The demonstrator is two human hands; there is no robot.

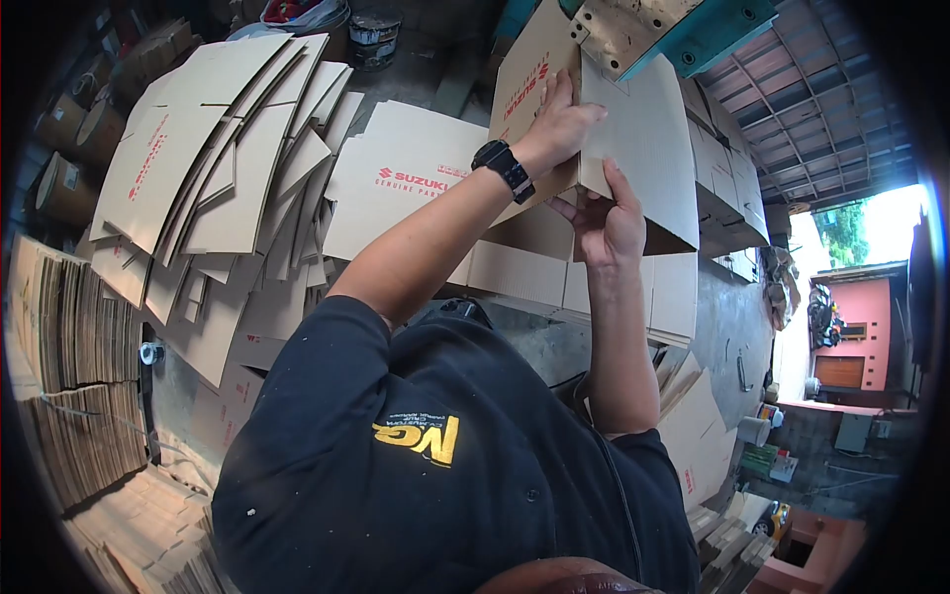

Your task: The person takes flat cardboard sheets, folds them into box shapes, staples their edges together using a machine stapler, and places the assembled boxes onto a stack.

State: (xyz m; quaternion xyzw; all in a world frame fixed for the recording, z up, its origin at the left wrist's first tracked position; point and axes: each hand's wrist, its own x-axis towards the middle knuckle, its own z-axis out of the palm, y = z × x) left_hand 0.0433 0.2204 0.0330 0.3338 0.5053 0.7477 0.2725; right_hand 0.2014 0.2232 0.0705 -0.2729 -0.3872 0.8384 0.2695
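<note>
A cardboard box [638, 129] with red SUZUKI print is held up in front of me, its lower end open. My left hand [560, 127], with a black watch on the wrist, is bent over the box's vertical corner; the fingers lie on the printed side and the thumb reaches the plain side. Lower down, my right hand [614, 226] grips the box's bottom edge near the same corner, thumb up and fingers partly hidden under the edge. The box's upper end meets a metal plate on a teal machine part [683, 40]; the contact is partly hidden.
Flat printed cardboard sheets [188, 148] lie in a leaning pile at left. Another printed cardboard panel [406, 163] sits behind my left forearm. Bundled cardboard stacks [79, 327] stand at far left. More boxes [727, 178] are behind the held one. A bucket [374, 42] stands at the back.
</note>
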